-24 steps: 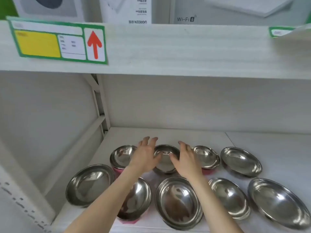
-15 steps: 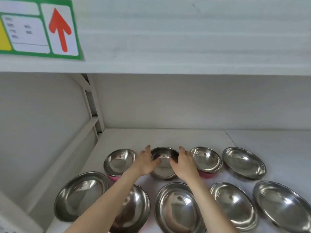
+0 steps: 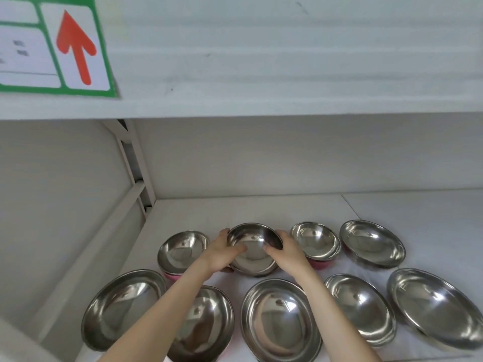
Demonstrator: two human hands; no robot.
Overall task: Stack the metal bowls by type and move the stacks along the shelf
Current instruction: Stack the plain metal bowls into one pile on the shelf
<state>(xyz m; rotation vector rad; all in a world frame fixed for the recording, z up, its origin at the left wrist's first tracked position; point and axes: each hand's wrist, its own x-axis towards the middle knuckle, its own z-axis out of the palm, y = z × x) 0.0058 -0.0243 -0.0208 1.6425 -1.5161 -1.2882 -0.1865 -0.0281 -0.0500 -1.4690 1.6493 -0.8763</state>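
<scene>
Several metal bowls sit in two rows on the white shelf [image 3: 248,207]. My left hand [image 3: 222,253] and my right hand [image 3: 286,253] grip the middle back bowl [image 3: 254,246] by its two sides, thumbs over the near rim. It is tilted toward me and lifted slightly. Left of it stands a small pink-based bowl [image 3: 181,250], right of it another pink-based bowl [image 3: 315,240] and a wider shallow bowl [image 3: 372,242]. The front row holds larger bowls, one at the left [image 3: 122,308], one under my left forearm [image 3: 209,320], one in the middle [image 3: 279,320], and two at the right [image 3: 359,307] [image 3: 436,305].
An upper shelf board [image 3: 261,61] hangs close overhead, with a green-bordered label and red arrow [image 3: 75,48] on its front. A slanted metal brace [image 3: 122,205] and the side wall close off the left. Bare shelf surface lies behind the bowls and to the far right [image 3: 418,207].
Both hands went from resting over the middle back bowl to clasping its sides, and the bowl has tipped toward me and risen a little. The camera has moved closer and lower.
</scene>
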